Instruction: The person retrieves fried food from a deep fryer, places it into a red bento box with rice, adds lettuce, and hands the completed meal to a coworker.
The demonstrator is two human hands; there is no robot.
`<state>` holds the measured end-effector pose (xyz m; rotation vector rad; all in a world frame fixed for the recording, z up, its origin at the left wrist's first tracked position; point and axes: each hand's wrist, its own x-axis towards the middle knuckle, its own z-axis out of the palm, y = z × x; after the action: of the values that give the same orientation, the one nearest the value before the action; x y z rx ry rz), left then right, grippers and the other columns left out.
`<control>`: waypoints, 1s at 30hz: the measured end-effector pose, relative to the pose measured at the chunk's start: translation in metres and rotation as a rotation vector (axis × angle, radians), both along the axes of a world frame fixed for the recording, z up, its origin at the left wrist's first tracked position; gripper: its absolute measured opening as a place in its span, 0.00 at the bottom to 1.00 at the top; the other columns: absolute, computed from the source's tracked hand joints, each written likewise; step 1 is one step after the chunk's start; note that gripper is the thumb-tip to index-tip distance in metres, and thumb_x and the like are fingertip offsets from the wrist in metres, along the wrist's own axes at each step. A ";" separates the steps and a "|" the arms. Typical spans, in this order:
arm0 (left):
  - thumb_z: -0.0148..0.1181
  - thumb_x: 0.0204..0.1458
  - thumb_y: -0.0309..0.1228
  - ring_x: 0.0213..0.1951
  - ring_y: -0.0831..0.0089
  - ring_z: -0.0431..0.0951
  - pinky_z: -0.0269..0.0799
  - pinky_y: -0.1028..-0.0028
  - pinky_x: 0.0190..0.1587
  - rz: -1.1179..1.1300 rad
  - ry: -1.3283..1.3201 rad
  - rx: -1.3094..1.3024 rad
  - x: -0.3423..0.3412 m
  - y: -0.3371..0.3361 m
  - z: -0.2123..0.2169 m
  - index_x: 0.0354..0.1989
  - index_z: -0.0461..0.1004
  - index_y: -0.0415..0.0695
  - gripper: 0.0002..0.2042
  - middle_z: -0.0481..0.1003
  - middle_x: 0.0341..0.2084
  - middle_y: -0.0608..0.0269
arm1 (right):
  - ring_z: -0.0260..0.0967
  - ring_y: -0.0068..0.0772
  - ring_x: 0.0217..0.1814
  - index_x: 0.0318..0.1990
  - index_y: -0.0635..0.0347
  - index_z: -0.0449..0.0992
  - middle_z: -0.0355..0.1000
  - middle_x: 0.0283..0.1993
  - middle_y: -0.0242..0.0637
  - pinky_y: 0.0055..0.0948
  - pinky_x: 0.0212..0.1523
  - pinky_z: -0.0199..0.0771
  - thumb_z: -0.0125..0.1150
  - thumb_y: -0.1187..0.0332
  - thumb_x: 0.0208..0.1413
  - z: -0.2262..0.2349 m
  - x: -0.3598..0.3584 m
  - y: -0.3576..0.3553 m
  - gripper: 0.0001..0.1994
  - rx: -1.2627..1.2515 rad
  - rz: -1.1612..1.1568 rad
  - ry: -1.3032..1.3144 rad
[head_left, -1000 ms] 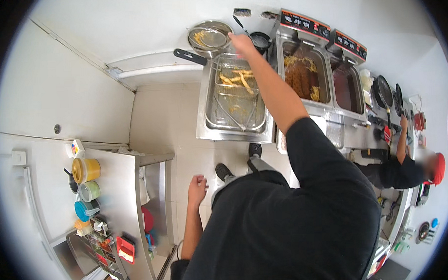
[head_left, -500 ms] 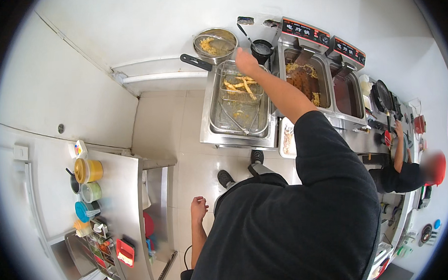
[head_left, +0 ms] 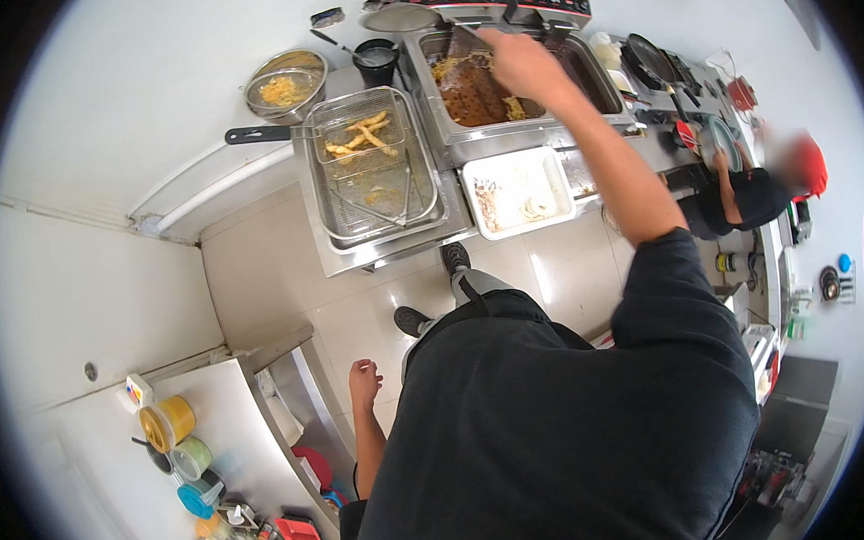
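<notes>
My right hand (head_left: 528, 69) is closed around the handle of a round mesh skimmer (head_left: 399, 20). It is over the near side of the deep fryer (head_left: 478, 83), where brown oil carries golden crumbs; the skimmer's head is at the fryer's back left corner. My left hand (head_left: 364, 380) hangs low by my side, fingers loosely bent and apart, holding nothing I can see. Left of the fryer, a wire fry basket (head_left: 318, 141) with a black handle holds several golden fried pieces (head_left: 361, 137) on a rack tray (head_left: 430, 208). Behind it, a metal bowl (head_left: 318, 69) has a sieve with fried crumbs (head_left: 283, 90).
A black pot (head_left: 375, 67) with a ladle stands between bowl and fryer. A white tray (head_left: 553, 185) with floury bits sits before the fryer. At right, a co-worker (head_left: 748, 197) stands by pans (head_left: 648, 58). Tubs (head_left: 169, 422) line a steel counter (head_left: 227, 401) at lower left.
My right hand has carried the skimmer from above the metal bowl rightward over the fryer. My view has turned to the right. The left hand still hangs at my side.
</notes>
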<state>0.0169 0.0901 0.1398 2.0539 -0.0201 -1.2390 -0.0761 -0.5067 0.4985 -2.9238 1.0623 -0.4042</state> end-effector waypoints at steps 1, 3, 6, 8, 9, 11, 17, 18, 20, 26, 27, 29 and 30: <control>0.55 0.57 0.31 0.26 0.67 0.81 0.77 0.70 0.24 -0.031 0.002 0.012 0.000 -0.004 -0.005 0.50 0.70 0.36 0.15 0.78 0.34 0.52 | 0.75 0.58 0.46 0.63 0.49 0.69 0.75 0.42 0.53 0.52 0.48 0.75 0.51 0.74 0.53 0.005 -0.026 -0.010 0.27 -0.035 -0.063 0.127; 0.56 0.57 0.31 0.25 0.67 0.81 0.76 0.70 0.23 -0.078 0.007 0.034 -0.002 -0.010 -0.014 0.50 0.70 0.35 0.15 0.78 0.33 0.52 | 0.75 0.54 0.47 0.65 0.47 0.67 0.73 0.43 0.53 0.49 0.48 0.76 0.48 0.74 0.55 0.000 -0.059 -0.034 0.28 -0.094 -0.087 0.312; 0.55 0.57 0.31 0.24 0.67 0.81 0.76 0.71 0.22 -0.088 0.006 0.047 -0.002 -0.019 -0.024 0.49 0.70 0.36 0.15 0.78 0.32 0.52 | 0.75 0.52 0.48 0.67 0.45 0.66 0.71 0.46 0.52 0.47 0.48 0.77 0.46 0.73 0.57 -0.031 -0.079 -0.080 0.28 -0.079 -0.087 0.498; 0.55 0.57 0.31 0.24 0.68 0.81 0.76 0.71 0.21 -0.050 0.016 0.061 -0.006 -0.020 -0.027 0.49 0.70 0.36 0.14 0.78 0.32 0.53 | 0.75 0.52 0.48 0.67 0.44 0.65 0.70 0.47 0.53 0.47 0.48 0.77 0.46 0.73 0.57 -0.059 -0.085 -0.108 0.28 -0.058 -0.073 0.535; 0.55 0.58 0.30 0.23 0.68 0.80 0.75 0.71 0.20 -0.028 0.016 0.057 -0.008 -0.021 -0.027 0.49 0.70 0.36 0.14 0.78 0.31 0.54 | 0.75 0.53 0.48 0.67 0.44 0.65 0.70 0.47 0.54 0.47 0.48 0.77 0.45 0.72 0.59 -0.074 -0.088 -0.119 0.27 -0.040 -0.094 0.466; 0.54 0.58 0.30 0.23 0.68 0.80 0.75 0.71 0.20 -0.016 0.029 0.090 -0.015 -0.022 -0.025 0.49 0.69 0.37 0.13 0.77 0.30 0.56 | 0.75 0.54 0.48 0.67 0.44 0.66 0.70 0.46 0.55 0.48 0.48 0.77 0.44 0.72 0.59 -0.101 -0.094 -0.131 0.26 0.019 -0.132 0.444; 0.52 0.59 0.30 0.24 0.66 0.80 0.77 0.67 0.21 -0.064 0.017 0.174 -0.046 -0.034 -0.012 0.49 0.68 0.37 0.13 0.76 0.31 0.56 | 0.77 0.54 0.40 0.65 0.55 0.67 0.72 0.40 0.56 0.46 0.40 0.80 0.44 0.70 0.62 -0.113 -0.122 -0.110 0.23 0.090 -0.123 0.454; 0.51 0.59 0.31 0.25 0.65 0.80 0.77 0.67 0.22 -0.076 0.015 0.188 -0.051 -0.037 -0.012 0.49 0.68 0.37 0.13 0.76 0.31 0.56 | 0.77 0.54 0.40 0.65 0.56 0.67 0.72 0.40 0.56 0.46 0.40 0.80 0.45 0.70 0.62 -0.106 -0.126 -0.101 0.22 0.098 -0.106 0.469; 0.51 0.59 0.31 0.24 0.64 0.80 0.77 0.66 0.22 -0.053 0.067 0.152 -0.057 -0.046 -0.018 0.49 0.68 0.37 0.13 0.76 0.31 0.56 | 0.77 0.53 0.40 0.64 0.57 0.68 0.73 0.40 0.56 0.47 0.39 0.79 0.45 0.70 0.62 -0.090 -0.132 -0.084 0.22 0.102 -0.079 0.495; 0.52 0.59 0.32 0.25 0.63 0.80 0.77 0.67 0.23 -0.147 0.024 0.051 -0.048 -0.067 -0.040 0.51 0.68 0.36 0.15 0.76 0.33 0.55 | 0.77 0.57 0.42 0.52 0.64 0.74 0.74 0.41 0.59 0.50 0.40 0.79 0.46 0.71 0.62 -0.041 -0.129 -0.078 0.15 0.143 0.009 0.393; 0.52 0.59 0.32 0.25 0.63 0.81 0.77 0.67 0.23 -0.058 0.055 0.044 -0.046 -0.073 -0.043 0.51 0.68 0.36 0.16 0.76 0.33 0.54 | 0.77 0.57 0.42 0.53 0.63 0.73 0.74 0.41 0.58 0.50 0.41 0.79 0.47 0.71 0.61 -0.040 -0.123 -0.081 0.16 0.126 0.013 0.356; 0.51 0.59 0.32 0.25 0.64 0.81 0.77 0.67 0.23 0.075 0.113 0.029 -0.043 -0.081 -0.046 0.52 0.67 0.36 0.15 0.76 0.33 0.54 | 0.75 0.57 0.44 0.60 0.61 0.68 0.72 0.41 0.58 0.49 0.43 0.78 0.47 0.74 0.58 -0.050 -0.105 -0.086 0.21 0.134 0.005 0.287; 0.51 0.60 0.32 0.25 0.64 0.81 0.77 0.67 0.23 0.097 0.116 0.030 -0.042 -0.084 -0.045 0.52 0.67 0.36 0.15 0.76 0.33 0.54 | 0.75 0.57 0.45 0.64 0.59 0.65 0.71 0.40 0.58 0.48 0.45 0.77 0.48 0.75 0.57 -0.059 -0.095 -0.088 0.25 0.114 0.017 0.234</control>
<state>-0.0250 0.0063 0.0943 1.9811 0.1515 -1.3027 -0.1714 -0.5947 0.4391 -2.9276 1.0424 0.0011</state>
